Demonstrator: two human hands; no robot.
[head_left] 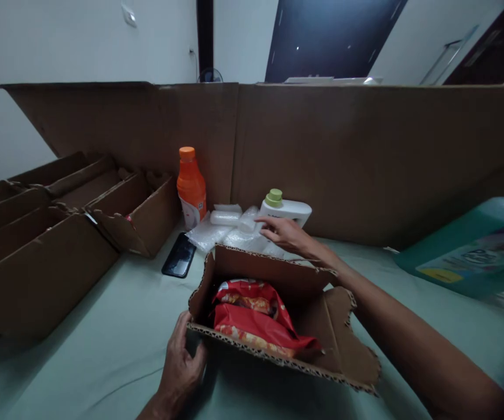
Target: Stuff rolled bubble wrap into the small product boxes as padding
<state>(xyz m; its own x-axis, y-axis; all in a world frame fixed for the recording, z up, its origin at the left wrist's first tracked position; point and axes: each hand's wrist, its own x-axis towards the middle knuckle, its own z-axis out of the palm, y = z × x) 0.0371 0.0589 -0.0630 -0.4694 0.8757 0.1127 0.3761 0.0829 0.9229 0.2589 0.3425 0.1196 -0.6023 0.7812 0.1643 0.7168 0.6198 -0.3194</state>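
Observation:
A small open cardboard box (273,268) with ragged cut edges stands in front of me, tilted toward my view. Inside it lie red glossy food packets (256,321), bunched at the left end. My left hand (182,356) grips the box at its near left corner, thumb against the outside. Reaching past the box's right end, my right hand (284,233) hovers over or touches clear bubble wrap (226,218); contact is unclear. Its fingers stretch forward, slightly apart, with nothing visible in them. Just behind the fingers is a white bottle (293,208) with a green cap, partly covered by the hand.
An orange bottle (192,184) stands behind a black phone (179,255). Several cardboard boxes (46,251) line the left side. At right a large teal jug (475,251) leans over. A tall cardboard panel (343,157) closes off the back of the green-covered table (133,338).

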